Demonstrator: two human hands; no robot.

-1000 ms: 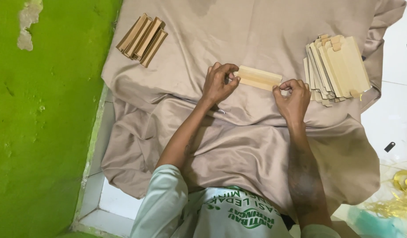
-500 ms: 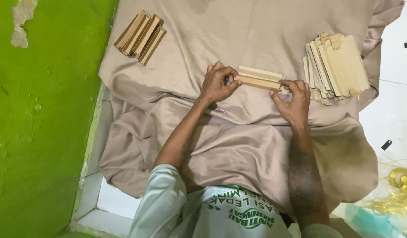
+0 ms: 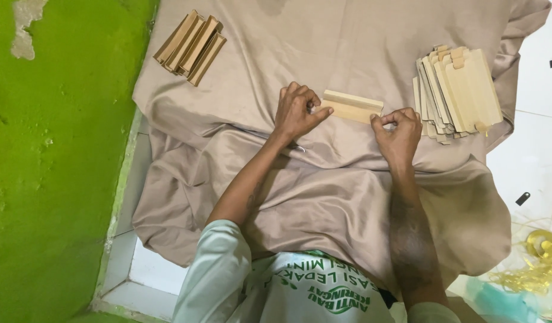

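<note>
The person sits over a beige cloth (image 3: 348,197) spread across the lap and the white tiled floor (image 3: 536,161). Both hands work on one pale folded cardboard piece (image 3: 351,106), a long narrow strip lying on the cloth near the middle of the view, its length running from about 10 o'clock to 4 o'clock. The left hand (image 3: 297,112) is closed in a pinch on the strip's left end, thumb and fingertips pressed to it. The right hand (image 3: 397,128) is curled at the strip's right end, fingertips bent in and touching its lower corner.

At 2 o'clock from the strip, well apart from it, a fanned stack of flat cardboard blanks (image 3: 458,93) lies on the cloth, just beyond the right hand. At 10 o'clock, near the cloth's far left edge, a small pile of finished folded pieces (image 3: 190,46) rests side by side, darker tan in colour. A bright green wall (image 3: 55,179) fills the 9 o'clock side. At 4 o'clock, on the tiles, lies a tangle of yellow ribbon (image 3: 539,257).
</note>
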